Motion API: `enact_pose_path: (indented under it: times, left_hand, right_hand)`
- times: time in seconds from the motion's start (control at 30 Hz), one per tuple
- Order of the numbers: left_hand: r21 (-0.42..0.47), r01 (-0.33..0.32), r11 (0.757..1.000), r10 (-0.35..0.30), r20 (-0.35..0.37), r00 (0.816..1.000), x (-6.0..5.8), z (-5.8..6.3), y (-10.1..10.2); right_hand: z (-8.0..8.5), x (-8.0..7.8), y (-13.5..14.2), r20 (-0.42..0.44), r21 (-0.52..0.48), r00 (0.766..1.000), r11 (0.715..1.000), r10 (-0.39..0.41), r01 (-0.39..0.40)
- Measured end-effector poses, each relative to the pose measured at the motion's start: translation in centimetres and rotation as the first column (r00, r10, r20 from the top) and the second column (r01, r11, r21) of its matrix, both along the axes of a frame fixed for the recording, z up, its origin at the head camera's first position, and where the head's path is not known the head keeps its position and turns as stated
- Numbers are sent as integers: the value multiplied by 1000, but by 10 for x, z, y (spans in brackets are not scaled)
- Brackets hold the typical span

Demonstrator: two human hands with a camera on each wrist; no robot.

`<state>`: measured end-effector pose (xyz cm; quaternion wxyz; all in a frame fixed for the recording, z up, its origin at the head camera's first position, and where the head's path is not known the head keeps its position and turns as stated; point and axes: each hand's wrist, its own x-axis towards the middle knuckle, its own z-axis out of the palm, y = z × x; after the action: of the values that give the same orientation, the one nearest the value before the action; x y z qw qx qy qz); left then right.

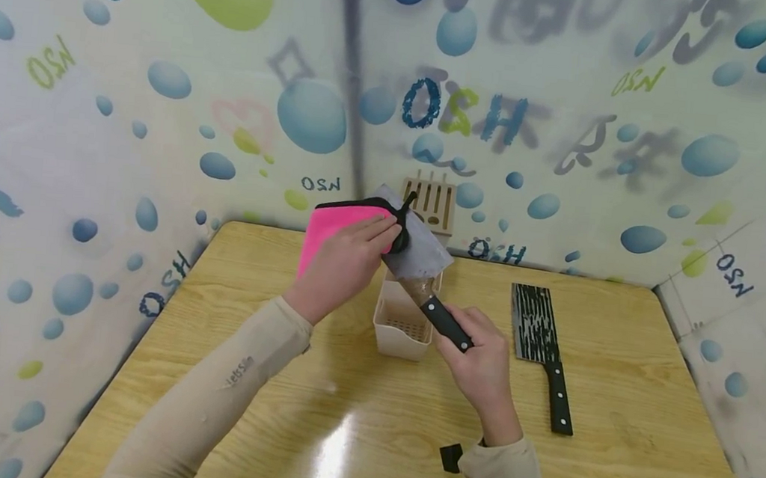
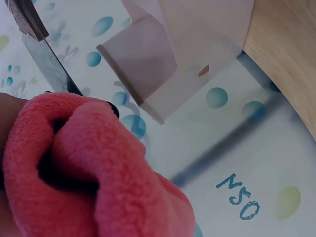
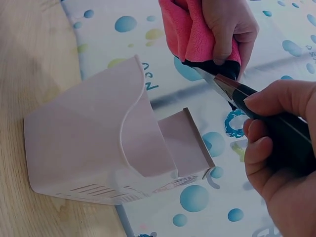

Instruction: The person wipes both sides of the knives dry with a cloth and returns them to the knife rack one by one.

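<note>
Slanting up-left from the right hand [image 1: 479,358] curled round its black handle [image 1: 447,323], the cleaver [image 1: 427,256] is held above the worktop [image 1: 274,425], its blade partly covered by the cloth [image 1: 331,227] gripped in the nearer left hand [image 1: 346,264].

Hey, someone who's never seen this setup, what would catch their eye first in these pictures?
Probably the bright pink cloth, near the middle of the head view, which the left hand holds against the blade of a knife gripped by the right hand. Next might be the black-streaked cleaver lying on the table, right of the pale holder. Behind it all, the wall is busy with blue and green blobs.
</note>
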<state>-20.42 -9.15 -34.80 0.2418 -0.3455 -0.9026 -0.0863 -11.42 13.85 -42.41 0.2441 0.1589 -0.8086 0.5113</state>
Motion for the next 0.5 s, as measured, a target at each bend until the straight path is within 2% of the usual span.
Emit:
enact_pose_path:
  times: [0.2, 0.5]
  left_hand:
    - [1, -13, 1000, 13, -23, 1000, -8, 5, -4]
    - [4, -66, 998, 65, 72, 995, -18, 13, -9]
  right_hand:
    - [3, 1, 2, 4, 10, 1000, 1000, 7, -7]
    - [4, 2, 4, 30, 20, 999, 1000, 20, -21]
